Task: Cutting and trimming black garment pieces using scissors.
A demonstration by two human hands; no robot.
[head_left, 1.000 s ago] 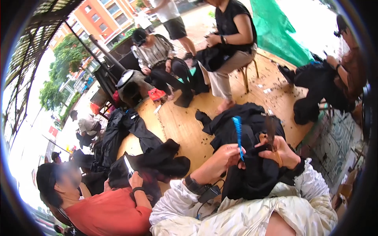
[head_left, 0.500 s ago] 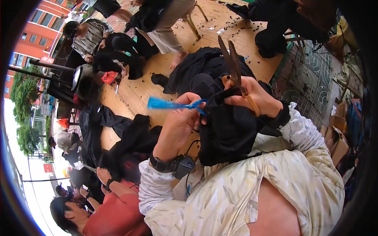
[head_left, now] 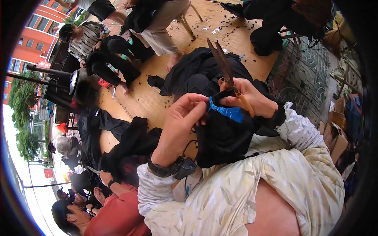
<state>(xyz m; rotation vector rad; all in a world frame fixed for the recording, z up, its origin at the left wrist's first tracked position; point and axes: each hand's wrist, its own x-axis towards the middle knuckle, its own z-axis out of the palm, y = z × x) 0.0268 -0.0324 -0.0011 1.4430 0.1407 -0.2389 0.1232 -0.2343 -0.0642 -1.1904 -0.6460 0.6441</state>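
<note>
Dark-bladed scissors (head_left: pixel 224 65) with tan handles sit in my right hand (head_left: pixel 254 96), their blades parted and pointing up and away. The same hand also grips a bunched black cloth (head_left: pixel 226 137) over my lap. My left hand (head_left: pixel 177 122) is closed, thumb and forefinger pinched at the cloth's left edge. Right at those fingertips, a blue plastic strip (head_left: pixel 230 113) is looped at the cloth edge, its loose tail draped rightward over the fabric. Whether the pinch also takes in the strip is hard to see. Dark bands circle both wrists.
More black garments (head_left: pixel 212 72) lie ahead on wooden boards (head_left: pixel 157 104) strewn with dark scraps. A person in red (head_left: pixel 118 208) sits close at left, holding scissors. Others sit or stand beyond. Cardboard boxes (head_left: pixel 336 137) stand on the right.
The blue strip's tail has swung from left of my left hand to the right, over the cloth. My left fingers have closed in near the cloth edge; the scissors stay in my right hand.
</note>
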